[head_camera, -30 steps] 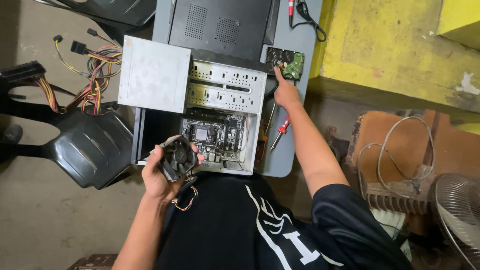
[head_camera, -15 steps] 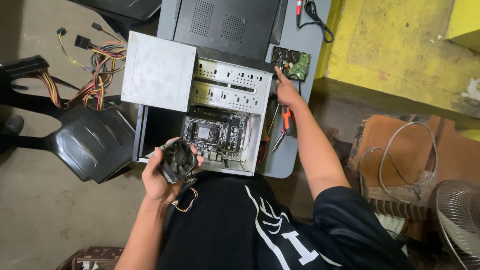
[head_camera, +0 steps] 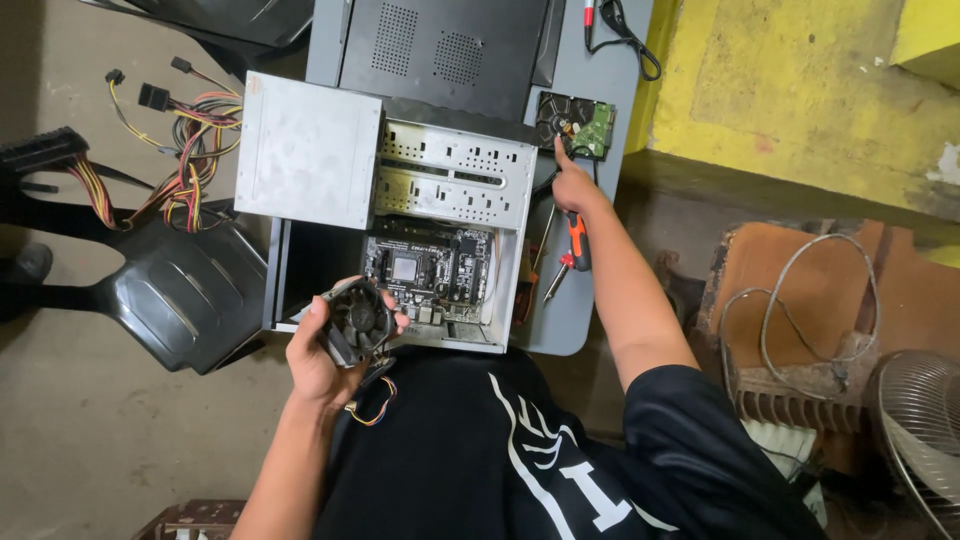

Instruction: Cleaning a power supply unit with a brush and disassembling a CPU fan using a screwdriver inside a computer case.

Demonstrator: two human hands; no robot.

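My left hand point(head_camera: 318, 368) grips a black round cooler fan point(head_camera: 356, 318) with a short coloured wire hanging from it, held just in front of the open computer case point(head_camera: 455, 180). The case lies on its side, showing the motherboard point(head_camera: 430, 268) and a grey power supply point(head_camera: 308, 150) on its left. My right hand point(head_camera: 576, 188) reaches to the far right of the case. Its index finger touches the edge of a bare hard drive point(head_camera: 588, 125) on the grey table point(head_camera: 560, 322). An orange-handled screwdriver point(head_camera: 577, 243) lies under my right forearm.
A black case panel point(head_camera: 440, 45) lies at the table's far end. A bundle of coloured power cables point(head_camera: 190, 140) hangs left over a black plastic chair point(head_camera: 170, 290). A brown stool with a white cable point(head_camera: 800, 300) and a wire fan guard point(head_camera: 925, 430) stand at the right.
My right hand has drawn back a little from the hard drive, so only the index finger rests on its edge. The left hand keeps hold of the cooler fan.
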